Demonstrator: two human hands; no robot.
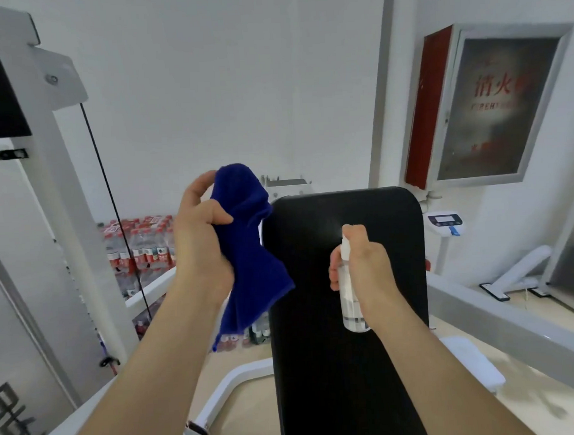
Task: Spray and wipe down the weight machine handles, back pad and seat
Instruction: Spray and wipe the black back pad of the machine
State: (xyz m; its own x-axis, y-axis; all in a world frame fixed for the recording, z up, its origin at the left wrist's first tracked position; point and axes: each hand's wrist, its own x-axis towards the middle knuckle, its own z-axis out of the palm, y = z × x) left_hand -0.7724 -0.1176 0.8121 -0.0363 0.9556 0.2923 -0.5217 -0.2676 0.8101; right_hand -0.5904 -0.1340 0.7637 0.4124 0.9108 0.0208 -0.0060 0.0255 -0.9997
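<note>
Right hand (363,266) is curled around a small clear plastic spray bottle (348,300), one finger on its white nozzle, aimed at the upright black padded back pad (348,362) directly ahead. Left hand (198,244) grips a dark blue cloth (247,252) just beside the pad's upper left edge, so it looks nearer for wiping.

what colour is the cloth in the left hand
Deep blue: the soft cloth gripped by the left hand, clearest in the head view.

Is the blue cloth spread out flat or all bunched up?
Bunched up. The left hand grips the blue cloth near its top, and the rest hangs down in loose folds.
</note>
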